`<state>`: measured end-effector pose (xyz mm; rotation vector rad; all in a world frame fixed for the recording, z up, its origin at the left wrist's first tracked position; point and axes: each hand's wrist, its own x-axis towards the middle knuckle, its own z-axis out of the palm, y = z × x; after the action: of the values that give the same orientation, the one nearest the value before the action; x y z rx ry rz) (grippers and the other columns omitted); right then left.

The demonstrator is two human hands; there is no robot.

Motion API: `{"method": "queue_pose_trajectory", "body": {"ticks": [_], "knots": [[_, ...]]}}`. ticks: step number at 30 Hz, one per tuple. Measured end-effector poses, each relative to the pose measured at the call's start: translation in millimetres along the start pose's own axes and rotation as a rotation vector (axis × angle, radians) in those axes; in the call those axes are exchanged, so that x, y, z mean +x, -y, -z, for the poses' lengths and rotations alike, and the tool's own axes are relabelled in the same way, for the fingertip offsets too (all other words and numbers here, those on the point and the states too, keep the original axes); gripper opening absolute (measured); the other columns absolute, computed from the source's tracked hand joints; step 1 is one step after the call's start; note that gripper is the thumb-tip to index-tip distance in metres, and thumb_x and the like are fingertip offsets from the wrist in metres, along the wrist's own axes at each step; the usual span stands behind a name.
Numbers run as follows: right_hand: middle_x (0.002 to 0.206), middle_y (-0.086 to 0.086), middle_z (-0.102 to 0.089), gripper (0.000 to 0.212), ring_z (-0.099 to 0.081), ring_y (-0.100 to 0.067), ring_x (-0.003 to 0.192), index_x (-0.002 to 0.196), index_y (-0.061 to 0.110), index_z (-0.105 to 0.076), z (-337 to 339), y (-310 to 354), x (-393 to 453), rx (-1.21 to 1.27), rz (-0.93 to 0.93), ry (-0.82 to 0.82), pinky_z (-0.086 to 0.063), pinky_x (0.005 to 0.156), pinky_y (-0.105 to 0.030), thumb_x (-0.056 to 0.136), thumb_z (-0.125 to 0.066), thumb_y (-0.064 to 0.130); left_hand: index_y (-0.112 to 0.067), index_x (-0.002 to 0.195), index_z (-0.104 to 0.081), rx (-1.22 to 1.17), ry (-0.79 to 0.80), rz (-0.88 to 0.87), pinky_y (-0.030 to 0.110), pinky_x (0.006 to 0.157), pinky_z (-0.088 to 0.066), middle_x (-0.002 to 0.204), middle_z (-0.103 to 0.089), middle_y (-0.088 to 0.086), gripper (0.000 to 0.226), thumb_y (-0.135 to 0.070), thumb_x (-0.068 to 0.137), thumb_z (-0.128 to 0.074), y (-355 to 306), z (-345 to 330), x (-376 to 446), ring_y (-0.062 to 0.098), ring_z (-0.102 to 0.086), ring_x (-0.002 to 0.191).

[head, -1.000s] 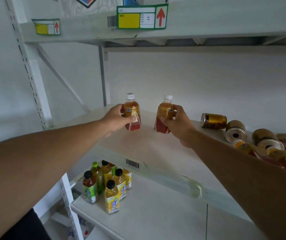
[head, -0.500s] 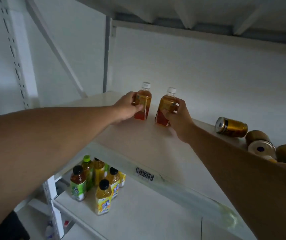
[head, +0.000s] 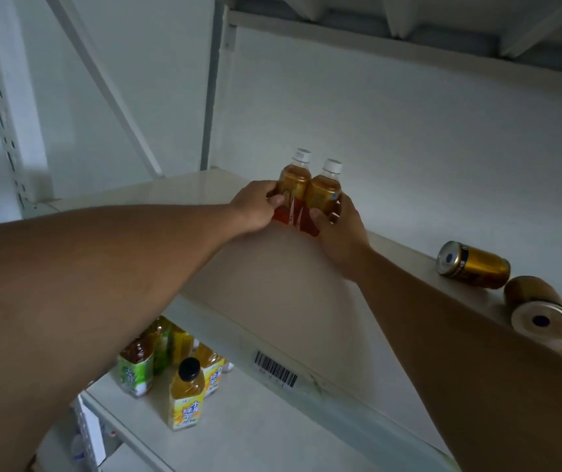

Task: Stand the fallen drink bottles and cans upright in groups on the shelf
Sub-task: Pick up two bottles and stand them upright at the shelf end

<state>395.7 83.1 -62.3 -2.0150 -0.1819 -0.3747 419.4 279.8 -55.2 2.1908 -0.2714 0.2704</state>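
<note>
White shelving filled our view, and the middle shelf (head: 204, 185) carried the work at its back, close to the wall. We held two tea bottles there: the left tea bottle (head: 293, 185) in our left hand (head: 255, 206), the right tea bottle (head: 323, 195) in our right hand (head: 340, 226). Both stood upright with white caps up, their bodies touching side by side. Our left fingers curled round the first bottle's lower label, and our right fingers and thumb wrapped the base of the second.

A second before, the two bottles had been well apart and raised off the board; half a second before, they were lower but a gap still showed between them. By this moment we had brought them together and down to the shelf, though we could not tell whether both bases sat fully flat. We judged that a first group of two was nearly formed, and that letting go would be the next thing needed.

Off to the right, a gold can (head: 473, 265) lay on its side, with a second fallen can (head: 538, 308) beyond it, both not yet stood up. Below, on the lower shelf (head: 255, 434), green and yellow bottles (head: 186, 393) stood upright in a cluster.
</note>
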Motion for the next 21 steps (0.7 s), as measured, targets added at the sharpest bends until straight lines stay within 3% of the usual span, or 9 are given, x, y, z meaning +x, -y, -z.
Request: {"method": "queue_pose_trajectory", "body": {"ticks": [4, 11, 14, 15, 16, 18, 21], "knots": [[0.128, 0.018, -0.056, 0.062, -0.057, -0.005, 0.113, 0.161, 0.033, -0.037, -2.9, -2.9, 0.8, -0.038, 0.002, -0.014, -0.046, 0.092, -0.027, 0.106, -0.065, 0.033, -0.017, 0.143, -0.064, 0.010, 0.003, 0.025, 0.039, 0.107, -0.049, 0.138, -0.069, 0.008, 0.036, -0.029, 0.115, -0.046, -0.8, -3.4, 0.4, 0.025, -0.065, 0.125], [0.127, 0.019, -0.055, 0.064, -0.056, -0.005, 0.114, 0.162, 0.031, -0.036, -5.8, -3.1, 0.9, -0.062, -0.020, -0.029, -0.046, 0.089, -0.026, 0.105, -0.066, 0.035, -0.022, 0.150, -0.058, 0.004, 0.034, 0.049, 0.032, 0.100, -0.043, 0.143, -0.066, 0.007, 0.039, -0.031, 0.116, -0.041, -3.6, -3.7, 1.8, 0.020, -0.061, 0.121], [0.126, 0.022, -0.055, 0.063, -0.058, -0.007, 0.120, 0.160, 0.032, -0.035, -2.9, -0.9, -0.7, -0.068, -0.017, -0.011, -0.044, 0.080, -0.017, 0.105, -0.066, 0.033, -0.021, 0.157, -0.050, 0.027, 0.088, 0.029, 0.033, 0.106, -0.042, 0.151, -0.061, 0.008, 0.043, -0.033, 0.116, -0.040, -6.1, 1.0, 0.4, 0.025, -0.058, 0.136], [0.131, 0.020, -0.055, 0.066, -0.057, -0.011, 0.128, 0.161, 0.030, -0.034, -1.7, -0.1, -1.2, -0.067, -0.012, 0.001, -0.046, 0.084, -0.017, 0.104, -0.066, 0.032, -0.022, 0.160, -0.045, 0.055, 0.112, 0.008, 0.035, 0.110, -0.042, 0.156, -0.057, 0.008, 0.047, -0.036, 0.116, -0.041, -7.5, 4.6, -2.0, 0.026, -0.055, 0.141], [0.142, 0.013, -0.054, 0.072, -0.053, -0.017, 0.138, 0.164, 0.027, -0.029, 0.4, 1.5, -2.4, -0.077, -0.010, 0.013, -0.050, 0.095, -0.023, 0.104, -0.067, 0.034, -0.022, 0.163, -0.039, 0.095, 0.130, -0.019, 0.037, 0.115, -0.041, 0.161, -0.053, 0.008, 0.052, -0.040, 0.115, -0.044, -8.5, 9.4, -5.3, 0.027, -0.051, 0.146], [0.167, -0.004, -0.036, 0.092, -0.038, -0.027, 0.152, 0.170, 0.024, -0.012, 8.4, 4.2, -10.0, -0.190, -0.021, 0.033, -0.042, 0.116, -0.041, 0.100, -0.069, 0.043, -0.025, 0.169, -0.026, 0.242, 0.155, -0.078, 0.039, 0.120, -0.037, 0.168, -0.043, 0.008, 0.067, -0.049, 0.111, -0.050, -7.8, 22.5, -15.0, 0.027, -0.044, 0.153], [0.173, -0.009, -0.026, 0.100, -0.037, -0.032, 0.153, 0.170, 0.027, -0.007, 28.9, 1.3, -23.0, -0.484, 0.029, 0.058, -0.040, 0.117, -0.051, 0.096, -0.065, 0.061, -0.035, 0.171, -0.007, 0.560, 0.210, -0.072, 0.049, 0.124, -0.033, 0.178, -0.023, 0.006, 0.086, -0.069, 0.103, -0.047, -2.6, 47.7, -31.4, 0.029, -0.031, 0.160]]}}
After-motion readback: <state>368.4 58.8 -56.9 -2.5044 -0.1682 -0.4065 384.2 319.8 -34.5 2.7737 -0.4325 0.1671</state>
